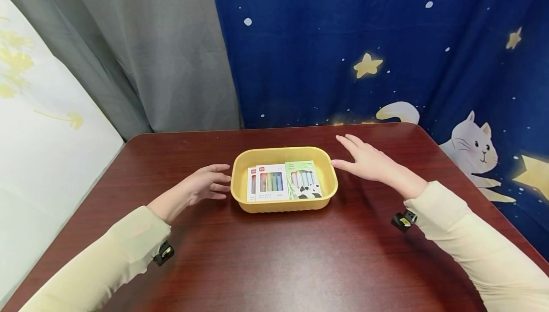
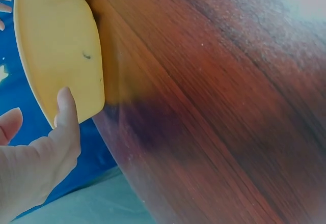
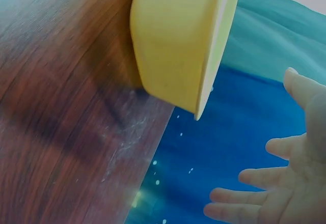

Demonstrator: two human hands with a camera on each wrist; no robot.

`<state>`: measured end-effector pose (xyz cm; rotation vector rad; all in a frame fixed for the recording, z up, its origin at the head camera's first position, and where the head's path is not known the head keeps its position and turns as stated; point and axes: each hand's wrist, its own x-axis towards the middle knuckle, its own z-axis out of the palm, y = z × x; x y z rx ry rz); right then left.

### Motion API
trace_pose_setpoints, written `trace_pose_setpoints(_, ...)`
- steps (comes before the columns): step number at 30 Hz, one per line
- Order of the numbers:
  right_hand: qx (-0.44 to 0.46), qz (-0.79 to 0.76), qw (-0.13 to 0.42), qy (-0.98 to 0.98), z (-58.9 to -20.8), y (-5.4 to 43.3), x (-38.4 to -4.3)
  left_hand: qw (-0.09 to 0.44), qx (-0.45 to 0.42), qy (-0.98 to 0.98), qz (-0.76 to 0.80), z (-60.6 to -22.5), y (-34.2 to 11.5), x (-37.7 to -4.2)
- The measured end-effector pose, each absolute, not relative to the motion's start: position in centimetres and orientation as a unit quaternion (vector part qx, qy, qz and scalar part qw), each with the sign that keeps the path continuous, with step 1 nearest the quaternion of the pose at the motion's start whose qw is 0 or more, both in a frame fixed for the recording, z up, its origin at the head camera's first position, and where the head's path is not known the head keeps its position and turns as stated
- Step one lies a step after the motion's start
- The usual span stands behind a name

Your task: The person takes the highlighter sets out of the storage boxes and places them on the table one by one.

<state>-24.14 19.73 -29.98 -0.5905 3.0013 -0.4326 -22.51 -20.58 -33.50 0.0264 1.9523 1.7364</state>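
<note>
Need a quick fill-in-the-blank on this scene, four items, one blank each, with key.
1. The tray holding the green box is coloured ____.
2. The animal printed on the green box is a ____.
3. In the head view, the hand nearer the green box is the person's ____ one.
4. The background colour of the star-printed curtain behind the table is dark ____.

Missing words: yellow; panda; right; blue.

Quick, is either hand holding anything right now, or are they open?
Left hand: open, holding nothing, beside the yellow plastic tray.
Right hand: open, holding nothing, at the tray's opposite end.
</note>
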Motion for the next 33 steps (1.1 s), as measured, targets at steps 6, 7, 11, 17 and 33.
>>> trace_pose_setpoints(6,-0.2,-0.158,0.041,0.966,-29.5,18.7,-24.4,0.255,-0.024,0.732,0.631,-33.6,-19.6,-22.6)
trace_pose_setpoints(7,-0.199,-0.161,0.042,0.966,-29.4,18.5,-24.5,0.256,-0.028,0.73,0.633,-33.6,-19.5,-22.6)
trace_pose_setpoints(11,-0.198,-0.174,0.039,0.964,-29.3,17.8,-24.6,0.258,-0.038,0.723,0.64,-33.6,-19.2,-22.6)
trace_pose_setpoints(17,-0.205,-0.199,0.038,0.957,-29.3,16.8,-24.9,0.258,-0.041,0.718,0.645,-33.9,-19.1,-22.8)
trace_pose_setpoints(33,-0.183,-0.304,0.045,0.934,-30.6,14.1,-25.4,0.252,-0.042,0.728,0.636,-33.6,-18.8,-22.7)
